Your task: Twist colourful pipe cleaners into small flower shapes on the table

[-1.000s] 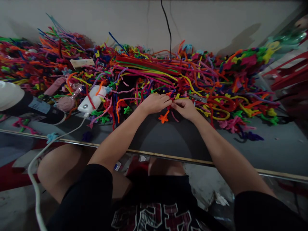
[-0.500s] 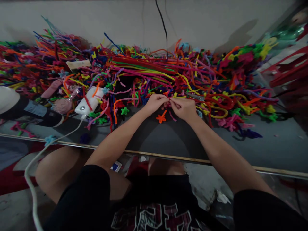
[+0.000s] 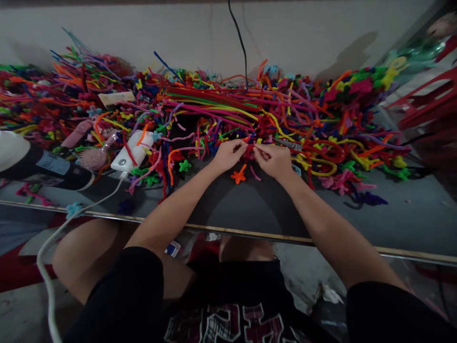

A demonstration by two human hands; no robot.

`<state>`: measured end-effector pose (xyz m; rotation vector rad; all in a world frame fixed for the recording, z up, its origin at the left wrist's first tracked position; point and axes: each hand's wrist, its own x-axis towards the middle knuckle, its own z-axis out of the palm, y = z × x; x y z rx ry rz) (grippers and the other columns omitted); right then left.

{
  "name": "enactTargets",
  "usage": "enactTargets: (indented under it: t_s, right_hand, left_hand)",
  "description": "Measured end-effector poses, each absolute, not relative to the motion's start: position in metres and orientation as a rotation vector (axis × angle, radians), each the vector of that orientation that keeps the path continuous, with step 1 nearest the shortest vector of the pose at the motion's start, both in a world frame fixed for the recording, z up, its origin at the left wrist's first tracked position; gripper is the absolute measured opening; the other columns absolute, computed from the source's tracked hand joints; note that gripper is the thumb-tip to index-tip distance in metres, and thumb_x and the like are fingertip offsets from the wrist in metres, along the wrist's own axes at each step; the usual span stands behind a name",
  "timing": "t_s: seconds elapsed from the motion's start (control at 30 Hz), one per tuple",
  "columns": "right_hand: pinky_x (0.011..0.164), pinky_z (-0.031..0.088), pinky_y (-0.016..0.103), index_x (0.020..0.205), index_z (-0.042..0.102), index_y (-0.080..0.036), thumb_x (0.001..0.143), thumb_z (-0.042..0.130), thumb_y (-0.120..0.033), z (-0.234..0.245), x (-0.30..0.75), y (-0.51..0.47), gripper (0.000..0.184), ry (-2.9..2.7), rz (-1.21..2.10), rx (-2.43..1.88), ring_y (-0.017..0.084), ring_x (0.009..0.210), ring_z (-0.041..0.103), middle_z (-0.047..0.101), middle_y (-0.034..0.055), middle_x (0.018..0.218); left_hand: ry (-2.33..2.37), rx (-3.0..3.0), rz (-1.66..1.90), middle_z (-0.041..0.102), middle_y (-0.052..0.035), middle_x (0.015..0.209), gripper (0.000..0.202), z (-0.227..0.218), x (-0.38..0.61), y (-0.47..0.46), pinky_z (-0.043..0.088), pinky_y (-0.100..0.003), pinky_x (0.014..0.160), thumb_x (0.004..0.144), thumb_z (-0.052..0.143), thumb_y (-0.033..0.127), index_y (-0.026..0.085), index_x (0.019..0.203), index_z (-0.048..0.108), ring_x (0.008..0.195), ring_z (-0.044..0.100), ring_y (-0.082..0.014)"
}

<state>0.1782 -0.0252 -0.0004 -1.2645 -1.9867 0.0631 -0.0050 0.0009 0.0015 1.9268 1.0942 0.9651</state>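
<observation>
My left hand (image 3: 229, 155) and my right hand (image 3: 274, 159) face each other over the table, fingertips a small gap apart. Both are closed in a pinch on a short red pipe cleaner (image 3: 250, 147) that bridges the gap; most of it is hidden by the fingers. Just below them lies an orange pipe-cleaner flower (image 3: 238, 175) with a short stem. A pinkish-purple pipe-cleaner piece (image 3: 255, 173) rests beside my right hand. Left of my left hand sits a green pipe-cleaner flower (image 3: 184, 166).
Heaps of coloured pipe cleaners (image 3: 296, 105) line the wall, with a straight bundle (image 3: 214, 101) behind my hands. On the left are a white power bank (image 3: 130, 155) with a cable, a pink hairbrush (image 3: 93, 156) and a dark bottle (image 3: 53, 166). Scissors (image 3: 288, 144) lie to the right.
My fingertips have drawn slightly apart, showing more red between them. The whole view has shifted a little; the flower and heaps lie as before.
</observation>
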Motion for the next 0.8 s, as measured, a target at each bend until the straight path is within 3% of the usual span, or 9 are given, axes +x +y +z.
enactTargets:
  t_s: [0.13,0.2,0.47,0.8]
  right_hand:
    - [0.063,0.045,0.031,0.094,0.076,-0.019,0.087,0.052,-0.035,0.0,0.177,-0.025,0.03,-1.987,0.083,-1.285,0.019,0.063,0.064,0.071,0.0061,0.069]
    - [0.064,0.045,0.031,0.094,0.076,-0.019,0.086,0.053,-0.034,0.0,0.176,-0.025,0.029,-1.997,0.084,-1.299,0.019,0.065,0.064,0.072,0.0065,0.071]
    - [0.062,0.044,0.03,0.095,0.076,-0.016,0.087,0.051,-0.035,0.002,0.174,-0.026,0.032,-2.028,0.055,-1.341,0.019,0.064,0.065,0.073,0.0071,0.071]
    - [0.061,0.044,0.029,0.09,0.076,-0.019,0.089,0.049,-0.035,0.0,0.174,-0.025,0.031,-2.083,0.037,-1.338,0.018,0.063,0.064,0.073,0.0052,0.071]
  left_hand:
    - [1.189,2.5,1.043,0.072,-0.0065,0.096,0.024,0.002,-0.01,-0.003,0.047,-0.026,0.071,0.091,0.048,0.025,0.017,0.103,0.067,0.084,0.066,-0.0152]
    - [1.199,2.673,1.018,0.072,-0.0086,0.099,0.027,0.003,-0.013,-0.004,0.047,-0.027,0.071,0.092,0.044,0.023,0.016,0.106,0.067,0.089,0.067,-0.0175]
    - [1.17,2.957,0.95,0.072,-0.0111,0.095,0.029,0.005,-0.016,-0.003,0.046,-0.029,0.07,0.092,0.048,0.03,0.013,0.105,0.068,0.087,0.067,-0.0198]
    - [1.183,3.006,0.893,0.071,-0.0095,0.087,0.035,0.008,-0.012,-0.007,0.044,-0.029,0.065,0.098,0.038,0.033,0.014,0.101,0.068,0.082,0.067,-0.0182]
